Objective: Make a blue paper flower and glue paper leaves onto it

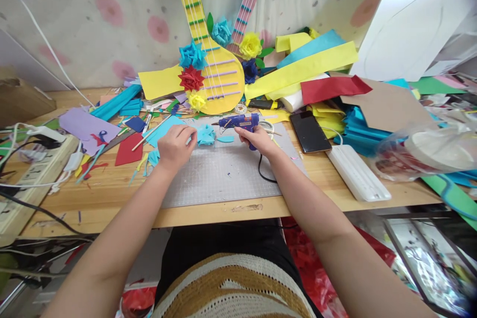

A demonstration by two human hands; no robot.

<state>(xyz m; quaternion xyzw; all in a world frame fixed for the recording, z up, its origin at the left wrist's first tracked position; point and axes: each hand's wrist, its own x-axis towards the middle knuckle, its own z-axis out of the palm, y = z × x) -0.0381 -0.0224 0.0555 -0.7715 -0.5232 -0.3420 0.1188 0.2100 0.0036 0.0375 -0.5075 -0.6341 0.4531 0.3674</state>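
My left hand (176, 145) is closed in a pinch at the left edge of a light blue paper flower (206, 135), its fingertips against the petals. In my right hand (259, 140) is a blue hot glue gun (236, 121), held by its handle. The nozzle points left, just above the flower. A loose light blue petal (225, 139) lies between the flower and my right hand. Beneath both hands is a grey cutting mat (223, 179). Behind them a yellow paper guitar (223, 74) with blue, red and yellow flowers leans against the curtain.
A phone (310, 131) and a white power bank (358, 173) lie on the right. Crepe paper strips (305, 69) are heaped behind. On the left are a power strip (37, 184), paper scraps and a purple sheet (89, 129). A plastic-wrapped roll (439, 149) stands far right.
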